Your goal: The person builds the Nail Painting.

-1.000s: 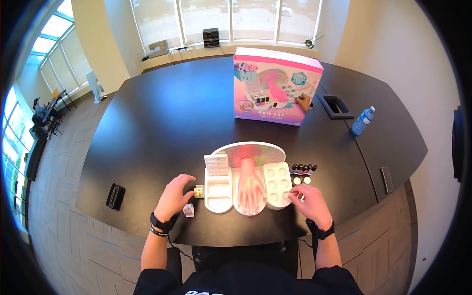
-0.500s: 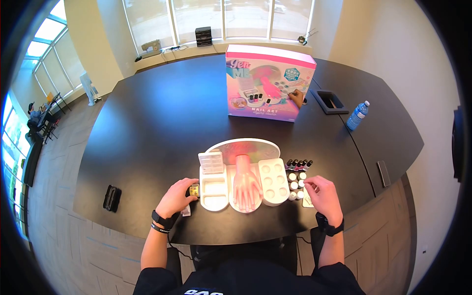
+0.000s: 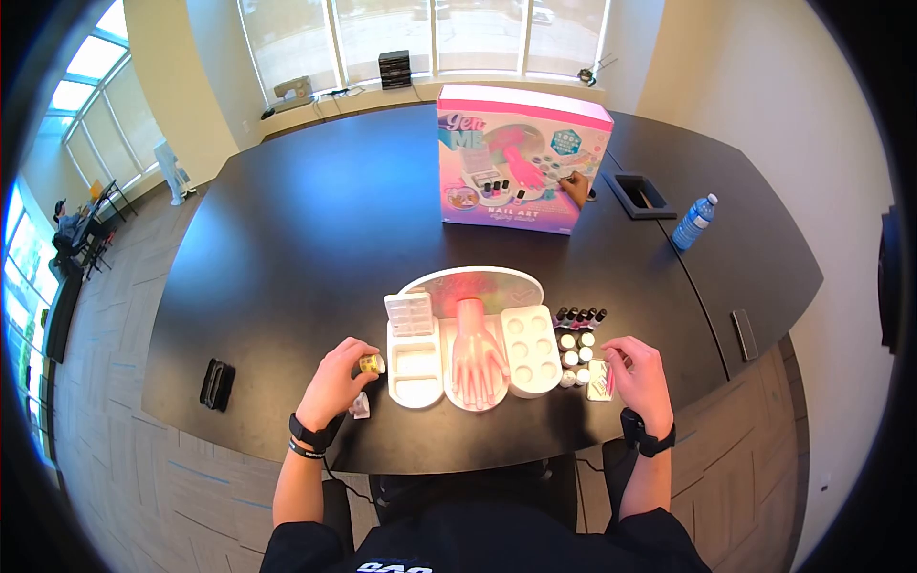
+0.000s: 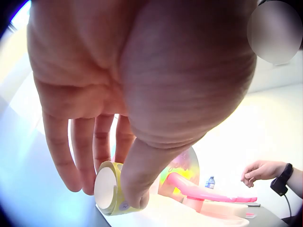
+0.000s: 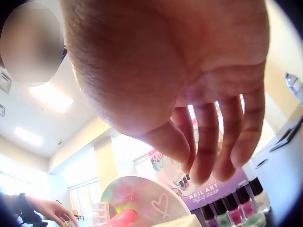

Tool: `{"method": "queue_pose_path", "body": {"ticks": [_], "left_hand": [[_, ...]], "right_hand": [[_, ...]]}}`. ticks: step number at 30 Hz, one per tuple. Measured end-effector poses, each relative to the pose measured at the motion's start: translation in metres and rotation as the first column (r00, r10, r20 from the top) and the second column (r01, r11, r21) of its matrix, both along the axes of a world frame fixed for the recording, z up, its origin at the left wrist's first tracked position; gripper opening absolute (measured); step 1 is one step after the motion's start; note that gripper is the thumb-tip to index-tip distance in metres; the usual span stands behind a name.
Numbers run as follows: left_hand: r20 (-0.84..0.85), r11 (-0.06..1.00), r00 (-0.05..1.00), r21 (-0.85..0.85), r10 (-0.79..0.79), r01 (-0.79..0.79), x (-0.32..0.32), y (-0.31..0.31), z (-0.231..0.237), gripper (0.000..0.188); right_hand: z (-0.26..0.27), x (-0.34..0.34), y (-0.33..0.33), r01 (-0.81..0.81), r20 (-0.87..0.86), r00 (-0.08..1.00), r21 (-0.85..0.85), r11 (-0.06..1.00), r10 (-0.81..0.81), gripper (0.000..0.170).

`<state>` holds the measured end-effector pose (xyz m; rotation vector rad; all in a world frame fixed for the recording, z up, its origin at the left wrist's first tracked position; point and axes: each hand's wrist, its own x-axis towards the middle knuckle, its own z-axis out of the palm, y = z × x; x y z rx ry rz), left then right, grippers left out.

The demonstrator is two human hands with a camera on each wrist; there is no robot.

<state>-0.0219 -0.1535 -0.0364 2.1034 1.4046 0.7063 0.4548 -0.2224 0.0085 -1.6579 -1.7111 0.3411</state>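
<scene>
My left hand (image 3: 334, 382) pinches a yellow sticker roll (image 3: 369, 364) between thumb and fingers, just left of the white tray. In the left wrist view the roll (image 4: 117, 202) shows its pale round end, with the thumb pressed along its side. My right hand (image 3: 642, 382) hovers with loosely bent fingers beside a small pale card (image 3: 599, 382) and several white-lidded pots (image 3: 570, 359). Nothing shows between its fingers in the right wrist view. Between the hands stands the white nail station (image 3: 415, 390) with a pink model hand (image 3: 478, 358).
Several nail polish bottles (image 3: 580, 316) stand behind the pots. A small whitish piece (image 3: 360, 406) lies below my left hand. Farther off are a pink product box (image 3: 521, 162), a water bottle (image 3: 694, 223), a phone (image 3: 744, 334) and a black case (image 3: 218, 384).
My left hand has closed on the sticker roll and shifted it slightly left. My right hand has moved right, away from the tray's round wells, uncovering the pots and card.
</scene>
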Motion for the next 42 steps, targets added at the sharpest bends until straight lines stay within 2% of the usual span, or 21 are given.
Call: {"method": "queue_pose_path", "body": {"ticks": [2,4,10,14,17,19,22,42], "left_hand": [[0.008,0.999,1.0,0.031,0.008,-0.008,-0.001,-0.001,0.0,0.04],[0.084,0.998,0.996,0.069,0.007,-0.013,0.001,-0.002,0.001,0.039],[0.093,0.988,0.995,0.152,-0.018,0.004,0.013,-0.003,0.011,0.038],[0.132,0.997,0.991,0.067,0.03,-0.039,0.023,0.001,0.008,0.036],[0.073,0.997,0.997,0.077,0.002,-0.008,0.027,0.006,0.0,0.034],[0.04,0.987,0.998,0.159,-0.038,0.031,0.031,0.009,-0.006,0.034],[-0.016,0.988,0.997,0.138,-0.074,0.075,0.036,0.012,-0.004,0.034],[-0.154,0.976,0.987,0.199,-0.054,0.085,0.042,0.011,-0.01,0.031]], "right_hand": [[0.0,-0.002,0.001,0.0,-0.01,1.0,0.013,1.0,0.001,0.012],[-0.002,-0.004,0.002,-0.002,-0.016,1.0,0.015,1.0,0.003,0.012],[-0.006,-0.01,0.003,-0.023,-0.029,0.999,0.005,1.0,0.023,0.011],[-0.008,-0.012,0.004,-0.042,-0.019,0.999,0.006,0.999,0.042,0.011],[-0.01,-0.014,0.005,-0.055,-0.029,0.998,0.007,0.998,0.055,0.011],[-0.01,-0.015,0.004,-0.058,-0.033,0.998,-0.013,0.998,0.058,0.01],[-0.01,-0.016,0.003,-0.066,-0.036,0.997,-0.041,0.997,0.064,0.01],[-0.008,-0.019,0.0,-0.169,-0.103,0.981,-0.044,0.985,0.163,0.012]]}}
